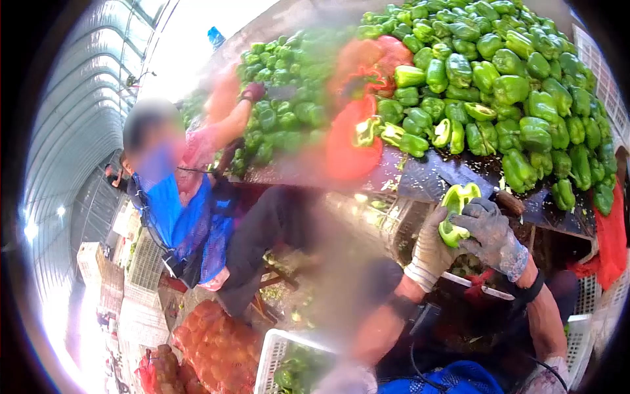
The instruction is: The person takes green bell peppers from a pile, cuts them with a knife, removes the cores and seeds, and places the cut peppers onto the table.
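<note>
Now a split green bell pepper [450, 230] is gripped by left hand [428, 246] and right hand [487, 231], and the wooden-handled knife [508, 201] just beyond could be knocked by stray knuckles.

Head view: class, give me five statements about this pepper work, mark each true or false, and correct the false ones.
1. The left hand and right hand both wear gloves. True.
2. The pepper between them is whole and uncut. False: it is cut open, with its pale inside showing.
3. A knife lies on the table. True.
4. The nearer person at the left wears yellow over the chest. False: it is blue.
5. Cut peppers lie at the near edge of the green pile. True.
</note>
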The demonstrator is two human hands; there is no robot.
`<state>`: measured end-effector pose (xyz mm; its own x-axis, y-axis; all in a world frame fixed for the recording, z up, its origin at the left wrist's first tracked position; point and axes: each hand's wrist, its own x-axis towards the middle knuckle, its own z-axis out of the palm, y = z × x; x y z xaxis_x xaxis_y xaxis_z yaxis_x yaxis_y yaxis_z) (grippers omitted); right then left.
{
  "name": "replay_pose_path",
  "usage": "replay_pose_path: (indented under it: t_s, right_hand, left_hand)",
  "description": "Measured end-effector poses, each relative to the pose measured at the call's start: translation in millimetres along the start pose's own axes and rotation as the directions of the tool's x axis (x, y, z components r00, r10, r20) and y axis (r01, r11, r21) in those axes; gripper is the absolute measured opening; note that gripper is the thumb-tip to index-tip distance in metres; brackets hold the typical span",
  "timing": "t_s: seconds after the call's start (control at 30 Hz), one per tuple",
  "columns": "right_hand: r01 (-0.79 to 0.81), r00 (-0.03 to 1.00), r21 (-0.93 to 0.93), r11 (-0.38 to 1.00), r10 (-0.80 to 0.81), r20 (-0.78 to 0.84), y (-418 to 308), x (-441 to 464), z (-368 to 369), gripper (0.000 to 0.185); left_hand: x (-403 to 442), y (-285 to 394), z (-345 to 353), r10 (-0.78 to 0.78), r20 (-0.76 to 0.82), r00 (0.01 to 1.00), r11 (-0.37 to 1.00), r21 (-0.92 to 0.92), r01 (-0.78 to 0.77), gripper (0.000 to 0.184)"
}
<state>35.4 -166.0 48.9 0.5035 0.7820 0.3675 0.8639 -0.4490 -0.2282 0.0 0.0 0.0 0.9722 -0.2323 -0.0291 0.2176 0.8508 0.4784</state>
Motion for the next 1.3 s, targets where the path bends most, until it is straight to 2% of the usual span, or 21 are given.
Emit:
replay_pose_path:
  t_s: [0.07,0.1,0.17,0.33,0.47,0.57,0.6,0.7,0.73,0.8,0.83,0.87,0.97,1.0,1.03,1.07,1.1,1.17,1.23,1.27,1.3]
  right_hand:
    - [0.055,0.996,0.024,0.998,-0.054,-0.068,2,1,3,0.054]
    - [0.035,0.999,0.032,0.999,-0.033,-0.040,-7,-2,1,0.056]
    - [0.025,0.994,0.034,0.999,-0.021,-0.103,-18,2,13,0.060]
    - [-0.067,0.996,0.001,0.998,0.067,-0.061,-20,3,17,0.046]
    - [-0.082,0.945,0.137,0.987,0.121,-0.305,-15,-3,36,0.031]
    - [-0.124,0.883,0.288,0.950,0.238,-0.404,-8,-6,52,0.023]
    - [-0.215,0.847,0.326,0.921,0.342,-0.407,-7,-6,53,0.018]
    - [-0.325,0.801,0.525,0.786,0.524,-0.289,-4,-7,47,0.021]
    - [-0.349,0.818,0.541,0.765,0.531,-0.223,1,-11,46,0.026]
    - [-0.245,0.900,0.441,0.864,0.372,-0.228,-3,-15,39,0.032]
    - [-0.189,0.931,0.388,0.902,0.290,-0.221,-5,-18,34,0.035]
    - [-0.243,0.945,0.370,0.897,0.305,-0.119,-8,-21,28,0.046]
    - [-0.276,0.940,0.399,0.874,0.332,-0.078,-9,-22,40,0.049]
    - [-0.251,0.957,0.452,0.856,0.289,-0.017,-11,-20,30,0.052]
    - [-0.535,0.845,0.465,0.705,0.445,0.297,-22,-8,4,0.047]
    - [-0.491,0.868,0.403,0.773,0.396,0.299,-19,-6,5,0.044]
    - [-0.450,0.882,0.336,0.827,0.351,0.315,-12,-11,16,0.042]
    - [-0.022,0.989,0.456,0.890,0.087,-0.122,-5,-24,37,0.039]
    - [-0.009,0.980,0.501,0.865,0.108,-0.168,18,-38,76,0.040]
    - [-0.039,0.983,0.464,0.885,0.118,-0.142,18,-38,74,0.040]
    - [-0.132,0.990,0.298,0.946,0.141,-0.009,1,-23,46,0.040]
  left_hand:
    - [11,-6,-9,0.005,0.035,0.999,0.981,-0.192,0.002,0.053]
    - [0,-13,-2,0.004,-0.046,0.999,0.967,-0.253,-0.015,0.053]
    - [-10,-8,11,0.023,-0.162,0.987,0.964,-0.257,-0.065,0.052]
    - [-2,-13,4,0.106,-0.205,0.973,0.986,-0.102,-0.129,0.047]
    - [8,-23,-5,0.086,-0.185,0.979,0.981,-0.154,-0.116,0.045]
    - [9,-27,7,0.153,-0.215,0.965,0.980,-0.091,-0.175,0.042]
    - [3,-28,17,0.158,-0.257,0.954,0.984,-0.039,-0.173,0.040]
    - [6,-31,15,0.164,-0.209,0.964,0.986,0.061,-0.155,0.049]
    - [7,-29,17,0.230,-0.230,0.946,0.965,0.183,-0.190,0.051]
    - [6,-22,23,0.365,-0.248,0.897,0.877,0.416,-0.241,0.056]
    - [9,-12,11,0.290,-0.218,0.932,0.859,0.488,-0.153,0.057]
    - [11,-13,10,0.315,-0.214,0.925,0.833,0.530,-0.160,0.057]
    - [5,-7,23,0.271,-0.217,0.938,0.739,0.671,-0.059,0.057]
    - [10,-14,10,0.307,-0.161,0.938,0.725,0.678,-0.121,0.055]
    - [8,-12,10,0.258,-0.182,0.949,0.747,0.661,-0.076,0.056]
    - [16,-16,-17,0.337,-0.113,0.935,0.499,0.863,-0.076,0.054]
    - [12,-12,-7,0.286,-0.136,0.949,0.557,0.829,-0.049,0.051]
    - [8,-4,12,0.140,-0.162,0.977,0.644,0.764,0.035,0.051]
    - [6,-12,9,0.036,-0.302,0.953,0.891,0.441,0.106,0.046]
    - [8,-12,10,0.038,-0.320,0.947,0.901,0.421,0.107,0.047]
    - [9,-11,11,0.039,-0.338,0.940,0.910,0.401,0.106,0.048]
